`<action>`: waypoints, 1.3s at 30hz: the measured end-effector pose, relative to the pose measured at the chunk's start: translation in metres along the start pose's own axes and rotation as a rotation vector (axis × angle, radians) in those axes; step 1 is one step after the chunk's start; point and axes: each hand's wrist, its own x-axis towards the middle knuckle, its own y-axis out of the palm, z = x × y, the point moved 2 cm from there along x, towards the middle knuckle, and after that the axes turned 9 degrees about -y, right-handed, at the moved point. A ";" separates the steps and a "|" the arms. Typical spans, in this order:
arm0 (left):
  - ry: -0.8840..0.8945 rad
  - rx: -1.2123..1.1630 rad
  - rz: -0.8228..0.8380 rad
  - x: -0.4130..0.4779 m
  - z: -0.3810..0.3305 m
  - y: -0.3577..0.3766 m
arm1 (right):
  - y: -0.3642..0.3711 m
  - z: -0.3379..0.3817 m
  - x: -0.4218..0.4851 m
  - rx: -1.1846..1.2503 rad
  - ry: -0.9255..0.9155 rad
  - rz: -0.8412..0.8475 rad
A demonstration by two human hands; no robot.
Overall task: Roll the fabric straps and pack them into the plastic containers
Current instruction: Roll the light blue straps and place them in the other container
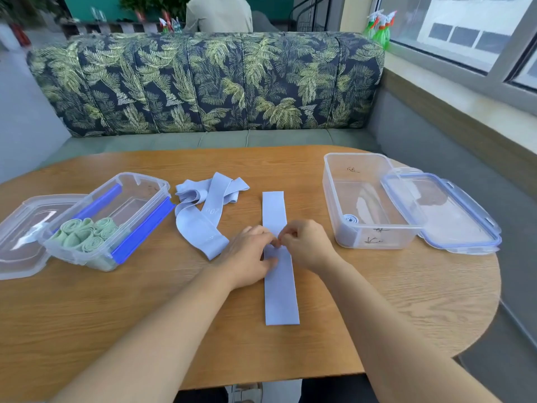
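A pale blue fabric strap [280, 289] lies flat and lengthwise on the wooden table [145, 315]. My left hand [249, 257] and my right hand [306, 242] meet over its middle, fingertips pinching the fabric there. A loose pile of more blue straps [203, 210] lies to the left. The left plastic container [110, 216] holds several rolled green straps [82, 232]. The right container [369, 199] holds one rolled blue strap [350, 219] in its near corner.
The right container's lid [444, 210] leans against its right side near the table edge. The left container's lid [21, 234] lies at the far left. A leaf-patterned sofa [203, 82] stands behind the table. A window sill runs along the right.
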 end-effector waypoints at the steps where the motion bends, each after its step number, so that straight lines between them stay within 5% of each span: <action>1: 0.009 -0.020 -0.013 0.000 0.002 0.001 | 0.003 -0.003 0.009 0.035 0.012 -0.006; 17: 0.059 -0.109 -0.013 0.004 0.008 0.003 | 0.021 -0.016 0.076 0.295 0.122 -0.288; 22: 0.039 -0.165 -0.024 0.001 0.007 0.006 | 0.029 -0.012 0.078 0.111 0.072 -0.038; 28: -0.004 -0.179 0.007 0.002 -0.004 0.006 | 0.024 -0.021 0.087 0.137 0.116 -0.002; 39: 0.037 -0.195 0.018 0.001 0.000 0.009 | 0.020 -0.016 0.104 -0.357 0.023 0.206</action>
